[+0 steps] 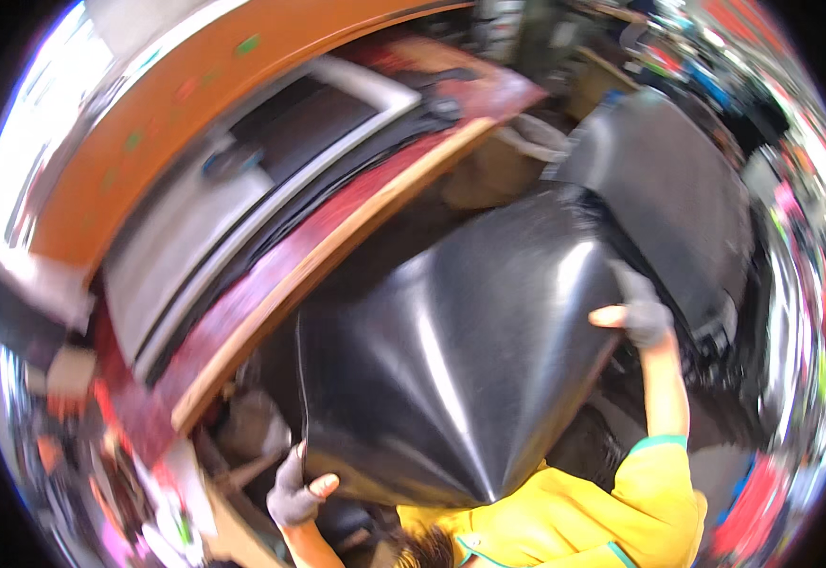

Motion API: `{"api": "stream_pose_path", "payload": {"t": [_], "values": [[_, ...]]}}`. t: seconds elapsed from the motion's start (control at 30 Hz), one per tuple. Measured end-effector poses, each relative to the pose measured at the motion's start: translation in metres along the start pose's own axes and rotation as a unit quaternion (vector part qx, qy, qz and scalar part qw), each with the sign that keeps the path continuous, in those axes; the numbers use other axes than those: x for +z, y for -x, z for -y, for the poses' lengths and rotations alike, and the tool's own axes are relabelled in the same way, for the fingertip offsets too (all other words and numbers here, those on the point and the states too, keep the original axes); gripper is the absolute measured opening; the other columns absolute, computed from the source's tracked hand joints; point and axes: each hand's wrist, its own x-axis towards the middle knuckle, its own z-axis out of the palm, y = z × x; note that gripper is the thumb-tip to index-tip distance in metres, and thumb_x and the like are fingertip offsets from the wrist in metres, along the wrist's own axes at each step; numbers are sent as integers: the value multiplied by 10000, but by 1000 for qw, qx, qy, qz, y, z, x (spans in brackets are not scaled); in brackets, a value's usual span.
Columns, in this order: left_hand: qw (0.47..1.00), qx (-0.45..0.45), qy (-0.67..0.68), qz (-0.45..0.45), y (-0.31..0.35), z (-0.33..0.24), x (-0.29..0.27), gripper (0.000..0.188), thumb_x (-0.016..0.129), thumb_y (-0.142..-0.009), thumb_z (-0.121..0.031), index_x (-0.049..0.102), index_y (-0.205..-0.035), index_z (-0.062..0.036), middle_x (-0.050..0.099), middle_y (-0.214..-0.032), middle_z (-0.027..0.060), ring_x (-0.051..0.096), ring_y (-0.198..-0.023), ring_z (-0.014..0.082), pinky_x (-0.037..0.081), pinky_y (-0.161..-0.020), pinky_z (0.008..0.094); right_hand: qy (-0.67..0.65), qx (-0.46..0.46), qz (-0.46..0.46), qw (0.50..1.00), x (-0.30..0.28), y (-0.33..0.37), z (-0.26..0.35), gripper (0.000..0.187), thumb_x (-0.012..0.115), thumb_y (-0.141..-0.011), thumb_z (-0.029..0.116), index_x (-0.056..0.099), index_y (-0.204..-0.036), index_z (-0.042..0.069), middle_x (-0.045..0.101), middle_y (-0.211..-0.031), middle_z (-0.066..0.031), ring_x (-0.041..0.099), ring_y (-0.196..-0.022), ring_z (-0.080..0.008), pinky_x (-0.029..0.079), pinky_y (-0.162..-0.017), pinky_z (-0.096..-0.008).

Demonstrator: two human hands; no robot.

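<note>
A large, shiny black sheet, rubber-like and flexible, hangs bowed between my two hands in front of my body. My left hand, in a grey glove with bare fingertips, is closed on its lower left edge. At the right edge, higher up, my right hand in a similar glove grips the sheet with the thumb lying on its face. Creases with bright reflections run down the sheet to a point near my yellow shirt.
A red-topped workbench with a wooden front edge runs diagonally at the left. On it lie a grey board and long black strips. More black sheets are piled at the right. A pale bin stands beyond the bench end.
</note>
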Motion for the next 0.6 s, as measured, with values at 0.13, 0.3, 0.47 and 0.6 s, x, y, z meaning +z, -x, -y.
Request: {"api": "stream_pose_path", "payload": {"t": [0.13, 0.3, 0.47, 0.6], "values": [[976, 176, -68, 108, 33, -35, -45, 484, 691, -838, 32, 520, -1287, 86, 658, -1145, 149, 629, -1054, 244, 469, -920, 337, -118, -193, -69, 972, 13, -12, 36, 879, 864, -510, 161, 519, -1277, -95, 636, -1169, -136, 617, -1035, -225, 484, -913, -332], [917, 387, -15, -99, 68, -25, -70, 511, 805, -701, -5, 606, -1163, 88, 679, -1083, 181, 659, -976, 291, 491, -902, 386, -107, -317, -72, 939, 46, -79, 61, 1034, 934, -553, 354, 452, -1372, -54, 581, -1263, -126, 570, -1129, -240, 442, -986, -356], [867, 317, 15, -384, 69, -35, -131, 750, 763, -680, -31, 486, -1375, 29, 580, -1306, 162, 556, -1188, 280, 430, -1014, 406, -138, -272, 53, 951, 157, -195, 86, 818, 800, -638, 228, 499, -1363, -1, 614, -1175, -66, 593, -1031, -189, 466, -911, -307], [854, 203, -15, -480, 28, -24, -202, 606, 601, -791, 20, 494, -1388, 5, 585, -1299, 125, 563, -1157, 247, 431, -1025, 353, -169, -211, 178, 946, 291, -286, 89, 623, 750, -743, 16, 541, -1329, -7, 620, -1153, -56, 563, -1042, -151, 456, -935, -317]]}}
